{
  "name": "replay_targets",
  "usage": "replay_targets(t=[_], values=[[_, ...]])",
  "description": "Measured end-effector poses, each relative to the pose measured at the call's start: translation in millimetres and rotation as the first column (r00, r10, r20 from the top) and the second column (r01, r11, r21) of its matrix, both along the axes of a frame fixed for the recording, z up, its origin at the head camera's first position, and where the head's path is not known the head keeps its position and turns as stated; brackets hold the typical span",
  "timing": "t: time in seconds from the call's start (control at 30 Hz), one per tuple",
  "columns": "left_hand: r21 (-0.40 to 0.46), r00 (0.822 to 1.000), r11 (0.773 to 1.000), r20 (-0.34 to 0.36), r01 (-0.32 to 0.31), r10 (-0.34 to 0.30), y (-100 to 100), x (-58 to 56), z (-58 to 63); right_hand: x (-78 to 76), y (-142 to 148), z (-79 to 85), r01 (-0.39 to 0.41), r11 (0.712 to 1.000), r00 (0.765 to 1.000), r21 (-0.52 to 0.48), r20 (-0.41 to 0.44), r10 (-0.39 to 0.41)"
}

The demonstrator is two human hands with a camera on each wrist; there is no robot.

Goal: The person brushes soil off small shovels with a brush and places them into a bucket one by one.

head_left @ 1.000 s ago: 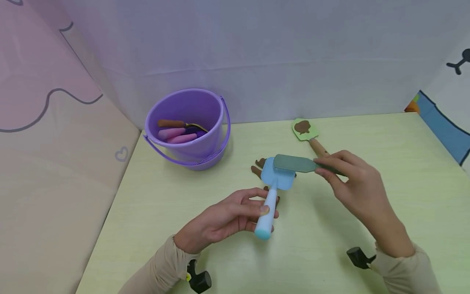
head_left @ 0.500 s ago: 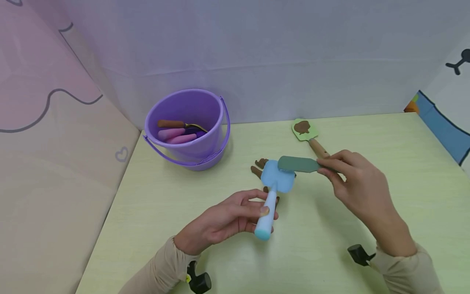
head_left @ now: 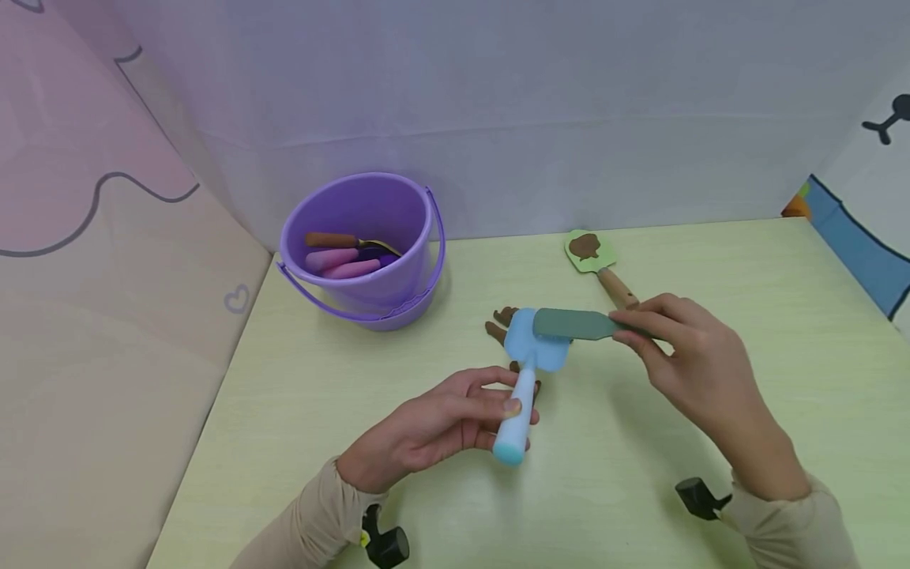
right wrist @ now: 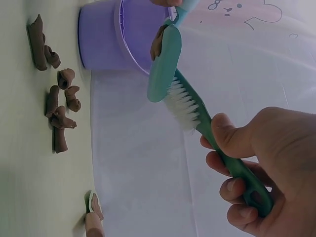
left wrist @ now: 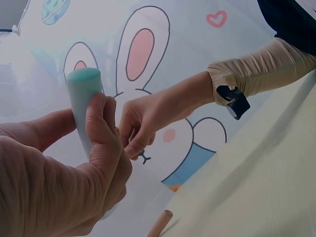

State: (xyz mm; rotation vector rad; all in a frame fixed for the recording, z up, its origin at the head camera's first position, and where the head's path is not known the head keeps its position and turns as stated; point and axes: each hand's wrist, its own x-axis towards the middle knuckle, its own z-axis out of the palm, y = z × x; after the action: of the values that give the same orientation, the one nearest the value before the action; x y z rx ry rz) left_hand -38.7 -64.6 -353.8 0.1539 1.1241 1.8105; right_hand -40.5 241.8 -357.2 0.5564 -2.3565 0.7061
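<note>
My left hand [head_left: 448,415] grips the pale handle of a small light-blue toy shovel [head_left: 521,341], tilted with its blade away from me. In the right wrist view, brown clay [right wrist: 156,43] shows along the shovel blade's table-facing side. My right hand [head_left: 700,359] holds a green scrubbing brush [head_left: 574,324], its back upward over the blade. Its white bristles [right wrist: 182,104] face the blade and appear to touch it. Beneath the shovel, several rolled brown clay pieces [right wrist: 53,101] lie on the table, mostly hidden in the head view.
A purple bucket [head_left: 298,294] stands at the back left, holding a brown-handled tool [head_left: 332,239] and pink-handled ones [head_left: 351,269]. A green shovel [head_left: 600,259] with a wooden handle and brown clay on its blade lies behind my right hand. A curtain closes the table's back.
The brush has shifted slightly right and then back left over the shovel blade, ending a little nearer me. The shovel blade has dipped slightly. My left hand stays nearly still.
</note>
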Motion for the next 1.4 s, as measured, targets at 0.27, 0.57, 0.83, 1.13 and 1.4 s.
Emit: replay_targets(t=[0.27,0.57,0.83,1.13,1.4], values=[[-0.002,1.000,1.000,-0.001,0.009,-0.009,-0.2,1.8,-2.0,0.5,0.2,1.3,0.089,0.992,0.996,0.091,-0.031,-0.086],[0.006,1.000,1.000,0.002,0.009,-0.009,-0.4,0.9,-1.0,1.3,1.6,-0.8,-0.004,1.000,1.000,0.000,-0.009,0.004],[-0.004,1.000,1.000,-0.003,0.005,-0.005,0.0,0.9,0.4,2.1,1.2,0.5,-0.007,1.000,1.000,0.028,0.020,0.007],[-0.011,1.000,1.000,0.004,0.014,-0.014,0.2,1.2,-0.5,1.3,1.7,-0.4,0.099,0.991,0.995,0.086,-0.008,-0.099],[-0.004,1.000,1.000,0.014,0.016,-0.016,0.5,-0.4,-1.0,2.7,0.9,-0.9,-0.014,1.000,1.000,-0.005,0.023,0.014]])
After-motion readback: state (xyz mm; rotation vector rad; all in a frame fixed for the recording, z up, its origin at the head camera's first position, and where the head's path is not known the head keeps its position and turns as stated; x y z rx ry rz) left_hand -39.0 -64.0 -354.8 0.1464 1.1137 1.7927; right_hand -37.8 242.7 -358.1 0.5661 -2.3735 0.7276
